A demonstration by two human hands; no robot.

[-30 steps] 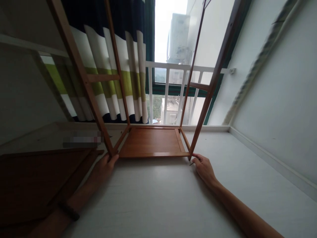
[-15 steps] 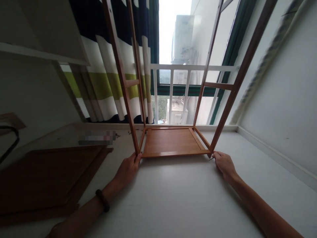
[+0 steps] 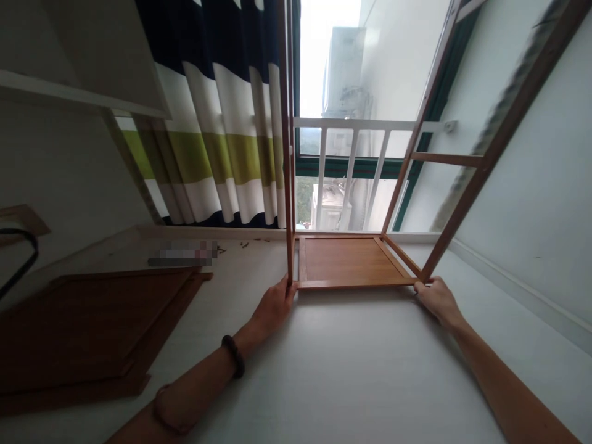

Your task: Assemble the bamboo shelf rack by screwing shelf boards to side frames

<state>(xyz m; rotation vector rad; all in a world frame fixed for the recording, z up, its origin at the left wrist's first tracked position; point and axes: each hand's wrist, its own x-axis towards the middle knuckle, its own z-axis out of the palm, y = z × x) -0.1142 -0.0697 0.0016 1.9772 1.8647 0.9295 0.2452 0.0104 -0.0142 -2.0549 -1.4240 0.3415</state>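
Note:
A wooden shelf frame stands before the window, its flat bottom shelf low over the white surface. My left hand is closed around the foot of the left front post, where it meets the shelf's corner. At the opposite front corner, my right hand grips the base of the right post, with the fingertips partly behind the wood. A crossbar joins the two right-hand posts. The tops of the posts run out of view.
Brown wooden panels lie stacked at the left. Behind them are a blurred-out flat item and several small screw-like pieces. A striped curtain, a white railing and a white wall border the place.
The shelf frame has shifted to the right, and both hands have moved right with it. The left posts now line up one behind the other. The panels have stayed put.

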